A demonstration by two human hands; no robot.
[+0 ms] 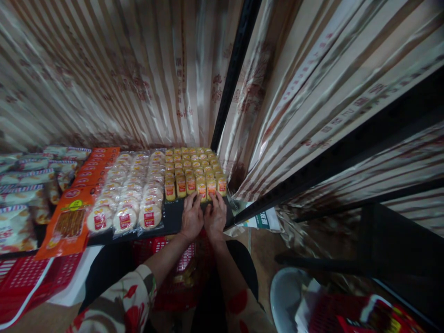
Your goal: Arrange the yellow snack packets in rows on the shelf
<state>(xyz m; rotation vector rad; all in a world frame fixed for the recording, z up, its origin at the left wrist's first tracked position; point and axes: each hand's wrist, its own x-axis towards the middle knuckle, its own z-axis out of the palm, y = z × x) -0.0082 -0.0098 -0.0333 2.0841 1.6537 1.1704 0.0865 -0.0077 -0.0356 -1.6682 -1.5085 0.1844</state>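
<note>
Small yellow-wrapped snack packs (180, 186) with red labels stand in tight rows at the right end of a dark shelf (171, 217). My left hand (192, 217) is at the front row, its fingertips and thumb closed against a pack (201, 188). Right beside it, my right hand (215, 216) has its fingers on a neighbouring pack (211, 187). The fingers partly cover the lower front of these packs. To the left are rows of round white crackers (125, 218) in clear wrappers.
Orange snack bags (65, 222) and pale bags (17, 226) line the shelf's left part. Black posts (236, 74) and printed curtains (156, 69) enclose it. Red baskets (34, 277) stand below. A pale basin (287, 296) and a dark stool-like thing (398, 245) are at right.
</note>
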